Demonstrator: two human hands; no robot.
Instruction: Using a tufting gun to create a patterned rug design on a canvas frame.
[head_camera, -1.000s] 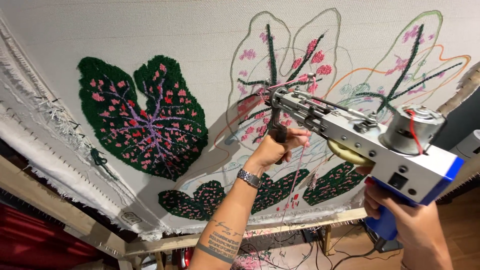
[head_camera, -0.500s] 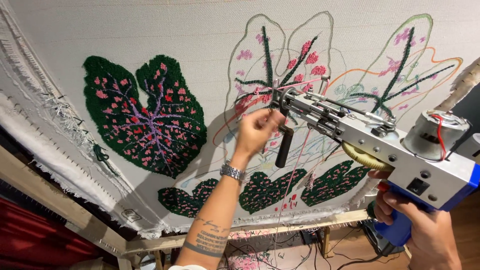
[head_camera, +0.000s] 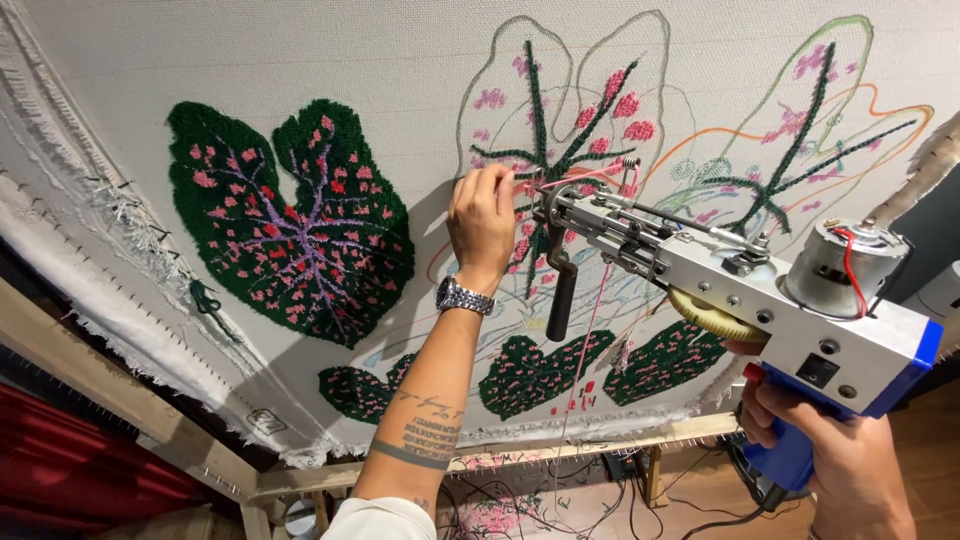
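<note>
My right hand is closed tight around the blue grip of the tufting gun, which angles up and left so its needle end sits at the cloth beside the half-filled leaf outline. My left hand is raised at the gun's tip, fingers pinched shut on the pink yarn that loops over the nose, a watch on that wrist. The finished green leaf lies well to the left, and the wooden frame runs along the cloth's lower edge.
</note>
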